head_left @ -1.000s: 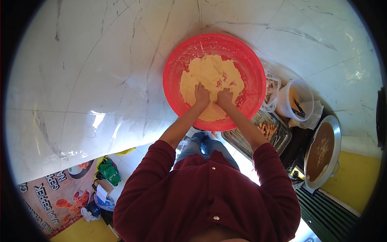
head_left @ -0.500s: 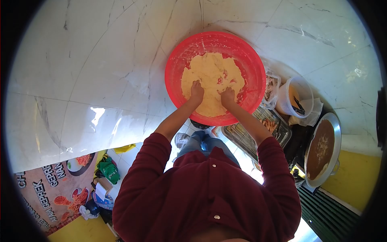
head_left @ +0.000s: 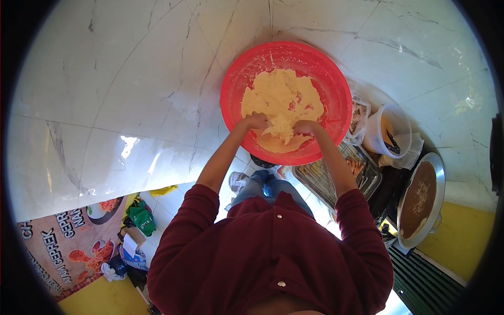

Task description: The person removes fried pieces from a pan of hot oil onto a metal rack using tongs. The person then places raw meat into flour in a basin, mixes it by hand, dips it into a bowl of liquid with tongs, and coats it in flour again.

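Observation:
A wide red plastic basin [head_left: 339, 113] holds a spread of pale yellow flour [head_left: 281, 86], with patches of the red bottom showing through. Inside it, my left hand [head_left: 258, 121] is curled into the flour on the near left side. My right hand [head_left: 305, 127] is bent inward opposite it, also in the flour. Between the two hands lies a crumbly, loosened heap of flour. The fingertips of both hands are partly buried, and flour is gathered against them.
Right of the basin stand a plastic bag of pale pieces [head_left: 359, 122], a clear tub [head_left: 375, 134] with a dark-handled tool, and a wire-racked tray [head_left: 320, 181] with fried pieces. Farther right is a large metal pan [head_left: 438, 194] of brown contents. A marble-patterned wall [head_left: 152, 94] curves behind.
Both hands have turned inward and drawn toward my body, pulling flour into a loose heap between them. The view has shifted slightly, so the basin appears farther right.

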Demonstrator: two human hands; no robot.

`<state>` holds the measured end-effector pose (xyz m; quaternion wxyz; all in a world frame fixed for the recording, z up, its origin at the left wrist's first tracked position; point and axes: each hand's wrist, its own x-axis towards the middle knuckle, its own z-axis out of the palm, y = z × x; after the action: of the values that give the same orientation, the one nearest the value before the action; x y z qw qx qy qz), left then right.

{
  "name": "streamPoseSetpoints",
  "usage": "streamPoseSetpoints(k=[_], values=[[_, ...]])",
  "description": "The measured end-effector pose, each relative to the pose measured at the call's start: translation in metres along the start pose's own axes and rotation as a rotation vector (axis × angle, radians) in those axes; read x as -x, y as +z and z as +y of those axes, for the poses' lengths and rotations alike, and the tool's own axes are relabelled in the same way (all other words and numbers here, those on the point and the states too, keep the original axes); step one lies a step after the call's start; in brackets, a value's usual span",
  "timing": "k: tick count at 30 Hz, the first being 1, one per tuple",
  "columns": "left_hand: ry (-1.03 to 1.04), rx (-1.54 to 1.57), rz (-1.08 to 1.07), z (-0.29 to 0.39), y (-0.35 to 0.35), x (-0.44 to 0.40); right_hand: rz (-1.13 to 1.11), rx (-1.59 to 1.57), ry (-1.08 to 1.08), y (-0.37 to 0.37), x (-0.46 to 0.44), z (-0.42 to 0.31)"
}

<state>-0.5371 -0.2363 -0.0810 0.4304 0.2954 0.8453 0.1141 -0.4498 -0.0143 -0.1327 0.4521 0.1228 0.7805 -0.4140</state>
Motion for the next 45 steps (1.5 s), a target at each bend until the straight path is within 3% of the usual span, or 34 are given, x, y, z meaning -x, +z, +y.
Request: streamPoseSetpoints(k=[2,4,5,7,14,16,19,22,26,29,31,35,37,38,40,45], values=[[-0.002,-0.032,0.025,-0.009,-0.007,0.003,0.031,0.073,0.043,-0.008,-0.001,0.011],[-0.079,-0.231,0.335,-0.018,-0.005,-0.004,0.522,0.568,0.174,-0.009,-0.003,0.016],[-0.078,-0.232,0.337,-0.019,-0.002,-0.008,0.524,0.568,0.174,-0.008,-0.005,0.018],[-0.05,-0.387,0.518,-0.014,0.004,-0.01,0.732,0.581,0.245,0.005,0.009,0.004],[-0.063,-0.742,0.425,0.026,0.039,-0.032,0.623,0.522,0.206,0.05,0.016,-0.056],[-0.167,-0.841,0.473,0.029,0.05,-0.046,0.751,0.507,0.304,0.057,0.003,-0.055],[-0.253,-0.876,0.51,0.032,0.059,-0.06,0.668,0.491,0.403,0.052,-0.006,-0.053],[-0.207,-0.917,0.433,0.038,0.067,-0.058,0.593,0.493,0.435,0.051,0.001,-0.054],[-0.191,-0.91,0.48,0.045,0.07,-0.054,0.619,0.547,0.34,0.056,0.0,-0.052],[-0.121,-0.691,0.379,0.051,0.044,-0.023,0.524,0.518,0.249,0.039,0.004,-0.047],[-0.095,-0.146,0.188,0.036,0.022,-0.011,0.138,0.207,0.084,0.012,0.004,-0.035],[-0.072,0.069,0.041,-0.002,-0.005,-0.007,0.109,-0.067,-0.008,-0.018,-0.002,0.003],[-0.119,-0.224,0.313,-0.016,-0.003,-0.011,0.694,0.436,0.249,-0.019,-0.01,0.01],[-0.118,-0.225,0.313,-0.018,0.0,-0.016,0.695,0.435,0.25,-0.017,-0.012,0.016],[-0.155,-0.276,0.418,-0.004,0.0,-0.014,0.905,0.342,0.236,-0.004,0.027,-0.02],[-0.124,-0.506,0.438,0.042,0.016,-0.017,0.825,0.423,0.254,0.023,0.007,-0.049]])
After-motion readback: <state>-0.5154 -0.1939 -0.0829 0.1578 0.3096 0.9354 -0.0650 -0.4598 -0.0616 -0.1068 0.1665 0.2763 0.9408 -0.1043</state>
